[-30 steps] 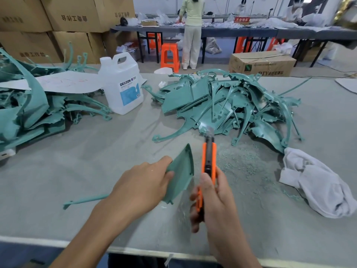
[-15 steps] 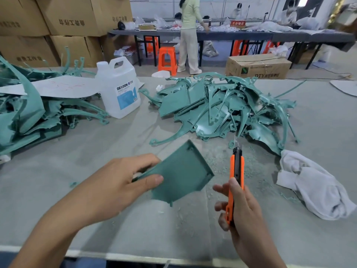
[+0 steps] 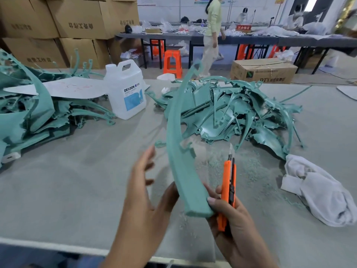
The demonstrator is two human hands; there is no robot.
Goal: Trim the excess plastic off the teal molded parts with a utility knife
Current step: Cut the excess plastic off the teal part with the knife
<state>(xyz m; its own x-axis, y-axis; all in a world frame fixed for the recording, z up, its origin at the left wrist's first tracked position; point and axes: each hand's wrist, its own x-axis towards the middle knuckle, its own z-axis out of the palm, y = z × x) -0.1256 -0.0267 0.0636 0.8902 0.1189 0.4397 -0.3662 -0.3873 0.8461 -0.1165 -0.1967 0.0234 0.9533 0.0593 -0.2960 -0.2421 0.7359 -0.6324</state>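
Note:
A long curved teal molded part (image 3: pixel 179 151) stands upright in front of me, its tip pointing up and away. Its lower end is pinched by the thumb of my right hand (image 3: pixel 235 229), which also grips the orange utility knife (image 3: pixel 227 182), blade out and pointing up. My left hand (image 3: pixel 143 200) is just left of the part, fingers spread and blurred, holding nothing. Behind lies a pile of teal parts (image 3: pixel 231 113); a second teal pile (image 3: pixel 29 113) sits at the far left.
A white plastic jug (image 3: pixel 125 89) stands between the piles, beside a white sheet (image 3: pixel 67 88). A white cloth (image 3: pixel 324 194) lies at right, with teal shavings (image 3: pixel 251 167) next to it. The table's front edge (image 3: pixel 58 246) is near me. A person (image 3: pixel 212 35) walks past stacked boxes behind.
The part has turned from lying flat in my left hand to standing upright. My left hand has let go and opened; my right thumb now pinches the part alongside the knife.

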